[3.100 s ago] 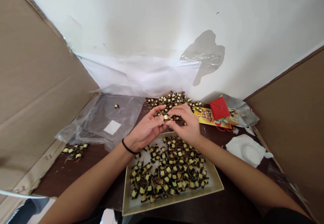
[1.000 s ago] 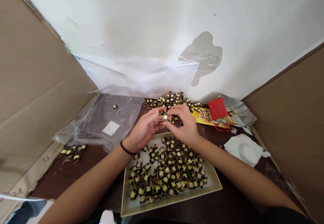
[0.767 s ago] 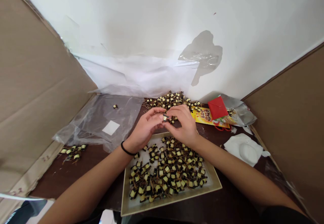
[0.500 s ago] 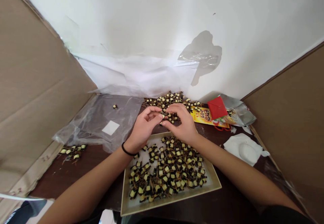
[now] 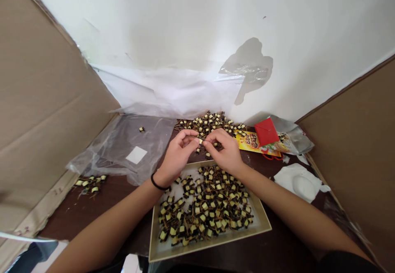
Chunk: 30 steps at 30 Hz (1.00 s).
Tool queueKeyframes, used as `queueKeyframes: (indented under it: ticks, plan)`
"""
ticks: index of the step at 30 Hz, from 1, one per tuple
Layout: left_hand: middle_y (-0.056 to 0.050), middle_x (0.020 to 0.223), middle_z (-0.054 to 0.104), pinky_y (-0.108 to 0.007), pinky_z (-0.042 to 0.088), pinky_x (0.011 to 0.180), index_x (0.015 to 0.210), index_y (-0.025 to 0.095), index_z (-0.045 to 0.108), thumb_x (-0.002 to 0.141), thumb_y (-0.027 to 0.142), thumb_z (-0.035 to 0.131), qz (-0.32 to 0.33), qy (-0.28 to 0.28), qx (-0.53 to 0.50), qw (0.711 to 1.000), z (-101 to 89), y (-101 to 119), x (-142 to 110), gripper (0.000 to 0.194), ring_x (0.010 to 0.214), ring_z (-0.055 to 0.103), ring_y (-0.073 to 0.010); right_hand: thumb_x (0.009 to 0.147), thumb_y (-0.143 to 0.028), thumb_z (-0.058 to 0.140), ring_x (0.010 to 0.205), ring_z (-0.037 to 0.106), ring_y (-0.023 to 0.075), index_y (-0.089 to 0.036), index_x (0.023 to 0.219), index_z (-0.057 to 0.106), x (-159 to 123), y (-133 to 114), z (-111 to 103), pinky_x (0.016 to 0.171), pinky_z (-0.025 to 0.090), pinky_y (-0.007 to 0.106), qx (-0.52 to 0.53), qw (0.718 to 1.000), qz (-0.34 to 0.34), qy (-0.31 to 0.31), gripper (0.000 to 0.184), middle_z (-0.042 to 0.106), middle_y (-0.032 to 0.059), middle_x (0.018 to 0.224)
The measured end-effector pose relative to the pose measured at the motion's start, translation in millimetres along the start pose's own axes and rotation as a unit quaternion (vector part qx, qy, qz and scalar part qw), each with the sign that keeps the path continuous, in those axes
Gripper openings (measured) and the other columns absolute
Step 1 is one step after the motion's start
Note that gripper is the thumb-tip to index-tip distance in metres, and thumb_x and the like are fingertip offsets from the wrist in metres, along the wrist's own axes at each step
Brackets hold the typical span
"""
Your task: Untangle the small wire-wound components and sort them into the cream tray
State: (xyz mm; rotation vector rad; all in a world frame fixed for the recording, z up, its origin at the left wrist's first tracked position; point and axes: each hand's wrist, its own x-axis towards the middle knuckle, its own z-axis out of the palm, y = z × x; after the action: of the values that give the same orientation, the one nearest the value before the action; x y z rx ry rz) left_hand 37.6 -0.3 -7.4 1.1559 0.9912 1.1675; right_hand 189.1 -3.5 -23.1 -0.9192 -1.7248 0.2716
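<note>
My left hand, with a black band at the wrist, pinches a small wire-wound coil with yellow tape and black ends between thumb and fingers. The thumb and forefinger of my right hand are closed at the coil's right end; whether they grip its body or a thin lead is too small to tell. Below both hands lies a shallow cream tray holding many similar coils with copper-coloured leads. Beyond my fingertips a loose heap of coils lies on the dark table.
A clear plastic bag at the left bears a lone coil and a white label. Further left is a small coil cluster. At right are a yellow packet, a red envelope and white tissue. Cardboard walls flank the table.
The held coil has turned between my fingers, and the left thumb has come down over it. My right fingertips, apart from each other half a second ago, are now closed at its end.
</note>
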Motion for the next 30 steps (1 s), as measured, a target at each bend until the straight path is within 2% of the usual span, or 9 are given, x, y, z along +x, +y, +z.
queueKeyframes:
  ticks: [3,6,11,15,18,22,30]
  plan:
    - [0.002,0.069,0.060,-0.023,0.041,0.063,0.091,0.018,0.058,0.073,0.026,0.069,0.013,0.001,0.032,0.999,-0.3,-1,0,0.022,0.065,0.055,-0.0118,0.082,-0.014,0.056,0.068,0.052,0.0146,-0.019,0.068,0.053,-1,-1,0,0.063,0.042,0.027,0.000,1.000,0.005,-0.012,0.016,0.055,0.0006,0.067]
    - [0.001,0.072,0.059,-0.023,0.041,0.065,0.093,0.018,0.055,0.076,0.025,0.065,0.057,-0.009,0.079,0.995,-0.9,-3,-1,0.021,0.068,0.055,-0.0120,0.082,-0.014,0.055,0.067,0.051,0.0143,-0.019,0.067,0.052,-1,-1,1,0.063,0.041,0.027,0.006,0.999,0.017,-0.028,0.016,0.053,0.0000,0.066]
    - [0.001,0.078,0.057,-0.024,0.040,0.068,0.098,0.018,0.050,0.081,0.026,0.059,0.110,-0.033,0.128,0.985,-1.3,-6,-1,0.020,0.074,0.054,-0.0124,0.084,-0.020,0.051,0.064,0.049,0.0128,-0.019,0.067,0.051,0,0,-1,0.061,0.039,0.025,0.038,0.997,0.070,-0.022,0.017,0.053,-0.0005,0.067]
    - [-0.001,0.082,0.058,-0.025,0.041,0.070,0.101,0.018,0.048,0.083,0.026,0.056,0.105,-0.052,0.144,0.983,-0.9,-6,-1,0.021,0.077,0.056,-0.0135,0.086,-0.024,0.049,0.063,0.051,0.0126,-0.019,0.077,0.056,2,3,-2,0.060,0.040,0.025,0.081,0.987,0.141,0.007,0.012,0.058,-0.0002,0.070]
    - [-0.001,0.083,0.059,-0.026,0.040,0.069,0.103,0.018,0.048,0.083,0.025,0.055,0.096,-0.059,0.160,0.981,-0.5,-4,-2,0.022,0.079,0.057,-0.0144,0.084,-0.027,0.054,0.062,0.052,0.0123,-0.019,0.078,0.059,3,5,-1,0.058,0.041,0.024,0.121,0.976,0.179,-0.017,0.011,0.060,-0.0004,0.070]
    - [-0.002,0.084,0.060,-0.026,0.040,0.070,0.102,0.018,0.050,0.082,0.023,0.055,0.094,-0.064,0.166,0.980,0.0,-1,-3,0.021,0.082,0.058,-0.0149,0.080,-0.028,0.058,0.063,0.052,0.0120,-0.018,0.071,0.060,4,8,0,0.060,0.042,0.024,0.153,0.968,0.191,-0.050,0.013,0.060,-0.0007,0.068]
    - [-0.001,0.082,0.058,-0.026,0.041,0.071,0.103,0.018,0.049,0.082,0.027,0.055,0.077,-0.044,0.141,0.986,-0.3,-5,-1,0.023,0.079,0.056,-0.0141,0.078,-0.029,0.061,0.057,0.047,0.0108,-0.018,0.070,0.061,4,10,-1,0.056,0.038,0.024,0.132,0.970,0.195,-0.053,0.014,0.057,-0.0013,0.063]
